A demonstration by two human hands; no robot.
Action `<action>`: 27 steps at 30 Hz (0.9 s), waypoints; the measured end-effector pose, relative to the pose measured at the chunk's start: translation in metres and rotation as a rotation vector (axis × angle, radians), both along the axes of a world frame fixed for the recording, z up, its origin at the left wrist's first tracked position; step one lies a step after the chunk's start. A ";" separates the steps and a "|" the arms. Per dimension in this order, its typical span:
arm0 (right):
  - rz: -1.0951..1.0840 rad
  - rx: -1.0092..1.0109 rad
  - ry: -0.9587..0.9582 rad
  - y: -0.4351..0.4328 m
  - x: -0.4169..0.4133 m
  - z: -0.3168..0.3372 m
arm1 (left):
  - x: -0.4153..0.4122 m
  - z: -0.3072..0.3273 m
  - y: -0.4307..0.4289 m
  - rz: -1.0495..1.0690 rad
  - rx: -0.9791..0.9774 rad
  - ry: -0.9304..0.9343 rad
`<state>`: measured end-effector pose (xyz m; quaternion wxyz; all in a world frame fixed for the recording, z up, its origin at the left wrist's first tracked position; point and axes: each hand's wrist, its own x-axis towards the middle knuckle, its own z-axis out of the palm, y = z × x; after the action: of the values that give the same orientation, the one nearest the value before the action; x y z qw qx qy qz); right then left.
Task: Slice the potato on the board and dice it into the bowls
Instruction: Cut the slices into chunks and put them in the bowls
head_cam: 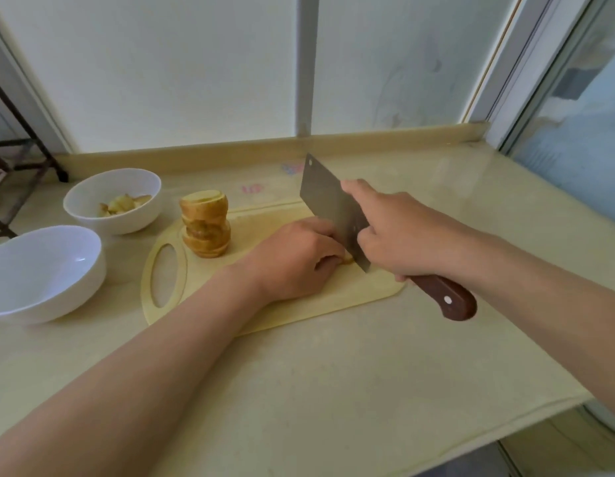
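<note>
– Bare arms first: the left forearm [127, 390] and the right forearm [540, 287] reach in over the near edge of the counter [333, 390]. What do the hands hold?

– The left hand [292, 259] lies knuckles-up in the middle of the cutting board [333, 304], fingers curled down onto a potato piece [347, 259]; only a pale sliver of it shows. The right hand [402, 232] grips the cleaver [328, 204] by its brown wooden handle [443, 297], forefinger stretched along the flat of the blade.

– Where is the blade?

– Just beside the left knuckles, tilted, its heel down at the potato piece. Whether the edge touches the board I cannot tell.

– And the rest of the potato?

– A stack of slices [205, 228], skin on, stands upright at the board's far left corner, next to the oval grip hole [165, 273]. Off the board's left edge two white bowls sit on the counter. The far bowl [127, 223], toward the back edge, holds cut potato pieces [122, 204]; the near bowl [44, 270] is by the counter's left edge.
</note>
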<state>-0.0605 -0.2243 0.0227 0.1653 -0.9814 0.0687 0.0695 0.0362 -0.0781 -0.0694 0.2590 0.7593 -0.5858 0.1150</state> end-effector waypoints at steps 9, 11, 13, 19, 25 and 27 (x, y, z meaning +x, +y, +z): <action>-0.026 0.059 -0.067 -0.005 -0.026 0.002 | 0.000 -0.002 0.007 0.051 -0.007 -0.013; -0.030 0.066 -0.071 -0.007 -0.029 0.001 | -0.001 -0.003 0.007 0.055 -0.006 -0.013; -0.019 0.064 -0.069 -0.007 -0.032 -0.001 | -0.001 -0.004 0.008 0.064 -0.010 -0.008; 0.012 0.005 0.003 -0.011 -0.044 0.003 | -0.001 -0.005 0.007 0.071 -0.028 -0.005; 0.020 -0.076 -0.003 0.007 -0.023 -0.003 | 0.001 -0.005 0.007 0.064 -0.022 -0.007; 0.002 -0.035 -0.043 0.010 -0.003 -0.007 | 0.000 -0.005 0.007 0.070 -0.021 -0.002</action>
<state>-0.0633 -0.2145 0.0160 0.1493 -0.9855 0.0653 0.0474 0.0365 -0.0715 -0.0748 0.2619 0.7765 -0.5579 0.1308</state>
